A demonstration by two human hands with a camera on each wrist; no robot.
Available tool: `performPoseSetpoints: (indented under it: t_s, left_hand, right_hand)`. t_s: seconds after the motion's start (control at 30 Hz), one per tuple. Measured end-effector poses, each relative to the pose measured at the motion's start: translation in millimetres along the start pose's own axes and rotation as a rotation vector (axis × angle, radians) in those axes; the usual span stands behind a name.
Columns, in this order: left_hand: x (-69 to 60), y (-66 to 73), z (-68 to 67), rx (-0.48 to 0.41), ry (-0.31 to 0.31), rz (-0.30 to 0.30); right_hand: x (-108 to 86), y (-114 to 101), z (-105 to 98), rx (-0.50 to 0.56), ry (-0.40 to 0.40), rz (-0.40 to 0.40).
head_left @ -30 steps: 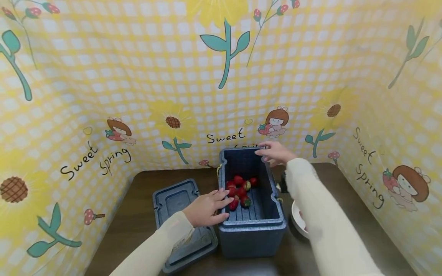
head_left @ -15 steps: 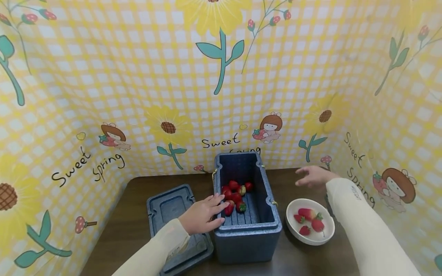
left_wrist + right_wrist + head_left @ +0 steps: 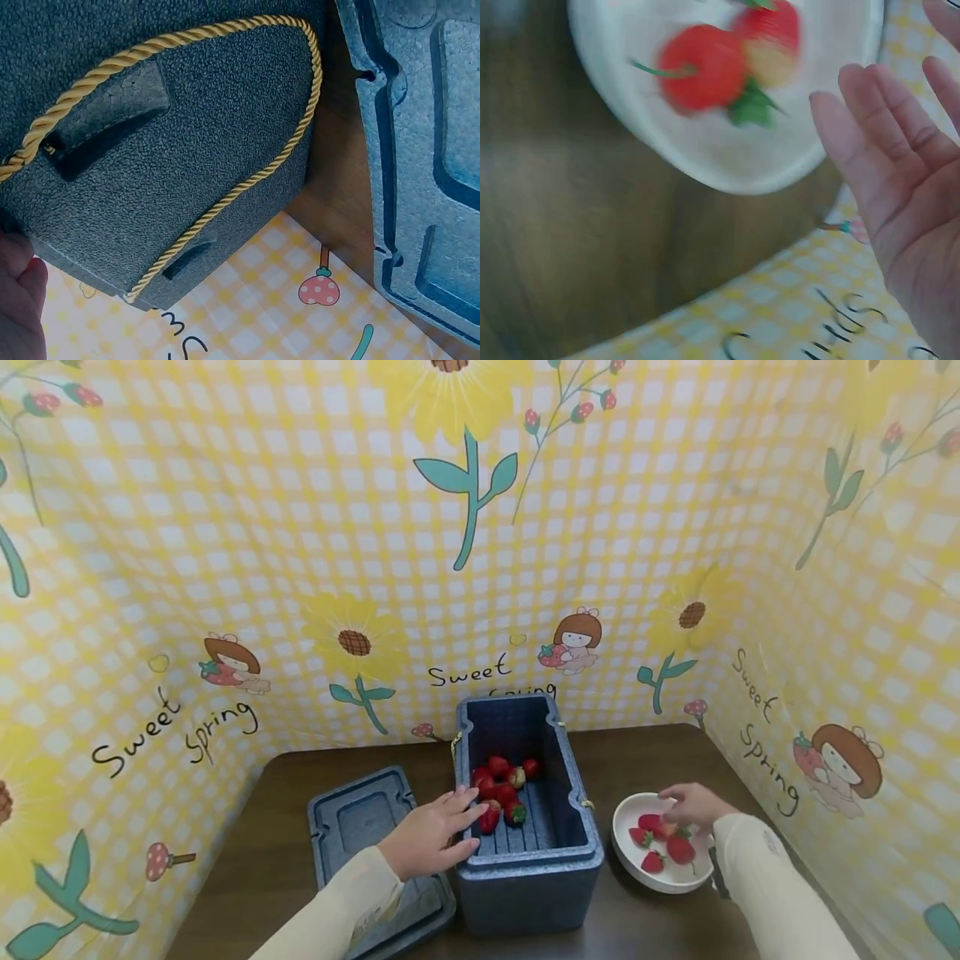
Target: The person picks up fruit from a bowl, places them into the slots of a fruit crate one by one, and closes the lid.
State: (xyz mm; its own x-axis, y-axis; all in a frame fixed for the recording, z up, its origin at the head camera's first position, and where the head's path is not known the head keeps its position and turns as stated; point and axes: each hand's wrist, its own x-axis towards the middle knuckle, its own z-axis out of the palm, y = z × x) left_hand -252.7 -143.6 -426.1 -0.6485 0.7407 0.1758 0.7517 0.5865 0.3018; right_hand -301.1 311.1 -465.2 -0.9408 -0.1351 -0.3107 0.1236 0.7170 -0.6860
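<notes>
A dark blue foam box (image 3: 528, 893) stands uncovered on the table, with several strawberries (image 3: 504, 793) gathered along its left side. My left hand (image 3: 429, 837) rests on the box's left rim with its fingers extended over the edge; only part of it enters the left wrist view. To the right of the box is a white bowl (image 3: 628, 860) holding several strawberries (image 3: 652, 862). Over that bowl's right side hangs my right hand (image 3: 696, 806). In the right wrist view, the right hand (image 3: 907, 165) has its fingers spread, apart from the strawberries and holding nothing.
The box's foam lid (image 3: 360, 818) lies on the table left of the box, partly under my left forearm. A twisted yellow rope (image 3: 225, 199) runs along the box's side. Checked cloth (image 3: 480, 610) hangs behind and beside the brown table (image 3: 255, 860).
My right hand has left the box's right rim, swung right and come down over the bowl. The left hand stays on the rim. The whole head view has shifted slightly.
</notes>
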Motion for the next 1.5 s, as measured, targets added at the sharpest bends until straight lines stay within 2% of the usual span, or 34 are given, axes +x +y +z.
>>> performPoseSetpoints:
  t_s: [0.17, 0.33, 0.43, 0.63, 0.8, 1.0, 1.07, 1.37, 1.5]
  left_hand:
    - [-2.4, 2.7, 4.3, 0.004, -0.029, -0.016]
    - [-3.9, 3.8, 6.1, -0.009, -0.053, -0.027]
    - [-5.0, 3.4, 5.7, -0.011, -0.038, -0.024]
    - [-6.4, 1.3, 2.4, -0.005, -0.006, -0.02]
    - [-2.3, 1.5, -0.3, 0.007, -0.003, -0.016]
    - [-3.2, -0.1, -2.7, 0.029, 0.016, -0.02]
    - [-3.2, -0.2, -2.1, 0.024, 0.021, -0.017]
    - [-0.8, 2.6, 0.6, 0.027, 0.026, 0.013]
    - [-1.3, 3.8, 1.2, 0.013, -0.004, -0.017]
  right_hand:
    - [0.5, 19.0, 23.5, -0.014, 0.043, -0.027]
    - [1.2, 23.6, 34.6, -0.034, 0.059, 0.059]
    - [0.8, 21.0, 39.9, -0.023, 0.062, 0.115]
    - [3.1, 16.9, 54.3, 0.033, 0.086, 0.123]
    - [5.0, 19.4, 62.8, 0.061, 0.118, 0.081]
    - [15.5, 23.0, 73.1, 0.044, 0.147, -0.069]
    - [20.0, 27.3, 76.0, 0.04, 0.155, -0.096]
    - [22.6, 37.7, 86.5, -0.061, 0.197, -0.077]
    - [23.3, 43.9, 96.1, -0.158, 0.255, -0.115]
